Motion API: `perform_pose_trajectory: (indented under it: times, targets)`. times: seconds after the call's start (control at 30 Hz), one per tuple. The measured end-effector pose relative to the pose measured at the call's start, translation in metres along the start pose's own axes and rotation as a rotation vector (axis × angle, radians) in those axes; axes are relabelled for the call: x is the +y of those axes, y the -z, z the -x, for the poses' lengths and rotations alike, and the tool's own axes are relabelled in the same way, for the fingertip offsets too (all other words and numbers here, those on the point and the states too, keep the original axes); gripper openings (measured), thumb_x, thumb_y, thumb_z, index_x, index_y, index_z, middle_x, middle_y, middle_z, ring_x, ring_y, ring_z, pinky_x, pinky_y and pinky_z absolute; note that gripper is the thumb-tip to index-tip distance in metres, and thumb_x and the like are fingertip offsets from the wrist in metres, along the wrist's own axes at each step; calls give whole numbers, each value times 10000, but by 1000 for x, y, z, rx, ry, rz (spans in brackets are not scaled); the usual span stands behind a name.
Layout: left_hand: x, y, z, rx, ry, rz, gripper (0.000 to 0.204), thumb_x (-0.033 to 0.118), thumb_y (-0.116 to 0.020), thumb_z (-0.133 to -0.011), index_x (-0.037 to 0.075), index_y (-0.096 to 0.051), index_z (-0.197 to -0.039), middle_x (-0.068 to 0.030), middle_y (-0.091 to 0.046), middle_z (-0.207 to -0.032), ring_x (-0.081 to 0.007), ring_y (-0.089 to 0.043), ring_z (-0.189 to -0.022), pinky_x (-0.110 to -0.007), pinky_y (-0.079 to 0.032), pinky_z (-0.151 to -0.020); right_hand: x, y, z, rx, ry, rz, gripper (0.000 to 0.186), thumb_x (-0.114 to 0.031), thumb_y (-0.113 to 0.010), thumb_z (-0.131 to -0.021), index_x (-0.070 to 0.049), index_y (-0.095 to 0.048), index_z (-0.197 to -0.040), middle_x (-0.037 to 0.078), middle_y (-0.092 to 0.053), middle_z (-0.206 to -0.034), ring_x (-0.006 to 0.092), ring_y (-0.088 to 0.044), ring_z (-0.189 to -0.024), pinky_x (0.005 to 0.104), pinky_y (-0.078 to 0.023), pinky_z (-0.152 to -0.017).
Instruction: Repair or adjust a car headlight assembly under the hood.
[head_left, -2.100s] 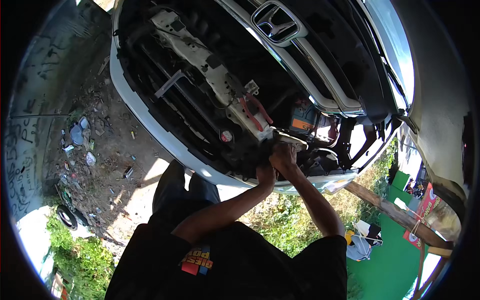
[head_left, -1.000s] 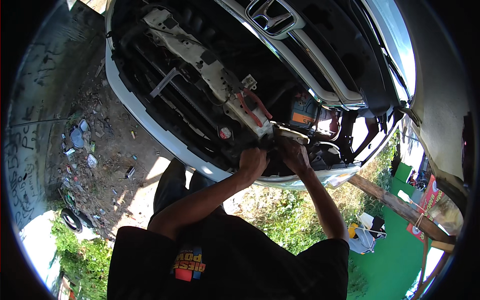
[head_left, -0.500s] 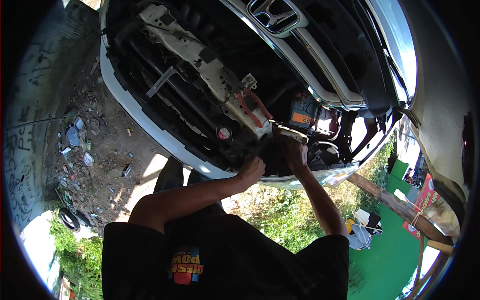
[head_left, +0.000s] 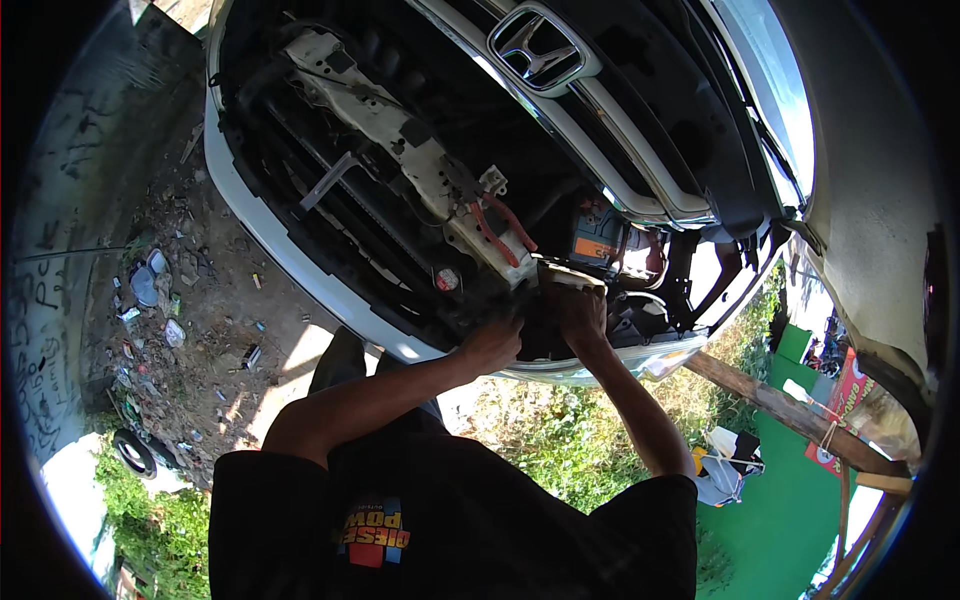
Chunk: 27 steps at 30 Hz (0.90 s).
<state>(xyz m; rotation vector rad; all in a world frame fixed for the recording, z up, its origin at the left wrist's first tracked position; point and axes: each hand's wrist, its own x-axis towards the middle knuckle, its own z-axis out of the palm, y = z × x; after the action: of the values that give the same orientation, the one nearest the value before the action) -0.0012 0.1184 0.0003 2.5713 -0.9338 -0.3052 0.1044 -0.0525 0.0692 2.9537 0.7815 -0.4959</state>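
Both arms reach into the open front of a white car. My left hand has curled fingers at dark parts by the near edge; what it grips is too dark to make out. Just right of it, my right hand is closed at the underside of a pale part, its fingertips hidden in shadow. Beyond them lie a pale metal crossbar with red hoses, a small red-and-silver cap and a battery with an orange label.
The raised bonnet with chrome grille overhangs the bay. A graffitied wall, littered dirt and an old tyre lie left. At right are a wooden beam, green sheeting and hanging bundled items; weeds grow below the car.
Since the earliest frame my left hand has moved leftward, apart from my right hand, which stays at the same pale part. The whole view has shifted slightly left.
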Motion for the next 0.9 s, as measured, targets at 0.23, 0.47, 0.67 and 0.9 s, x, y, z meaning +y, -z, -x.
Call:
perform_pose_trajectory:
  times: [0.23, 0.47, 0.67, 0.9]
  targets:
    - [15, 6, -16, 200, -127, 268, 332, 347, -670, -801, 62, -641, -969, -119, -564, -1087, -274, -499, -1111, -435, -410, -981, -8, -42, 3, -79, -32, 95, 290, -193, -509, -889, -75, -657, -1109, 199, -691, -983, 333, -679, -905, 482, -485, -851]
    - [9, 7, -17, 274, -78, 698, 313, 197, -695, -773, 6, -596, -1000, -164, -575, -1053, -329, -572, -1025, -417, -467, -938, 8, -39, 1, -204, -215, -297, 261, -263, -568, -883, -107, -708, -1038, 134, -713, -956, 325, -693, -856, 425, -549, -693]
    - [3, 1, -23, 384, -24, 641, 265, 167, -677, -773, 5, -596, -967, -164, -609, -1001, -328, -578, -1024, -432, -455, -953, 21, -68, 6, -96, -253, -530, 233, -307, -635, -843, -159, -757, -976, 84, -731, -951, 247, -709, -842, 379, -554, -726]
    - [12, -13, -22, 244, 14, 539, 241, 200, -669, -784, 20, -593, -924, -158, -615, -977, -319, -590, -978, -440, -445, -926, -8, 12, -10, -202, -248, -624, 217, -306, -668, -828, -168, -766, -965, 57, -739, -913, 184, -711, -809, 315, -537, -697]
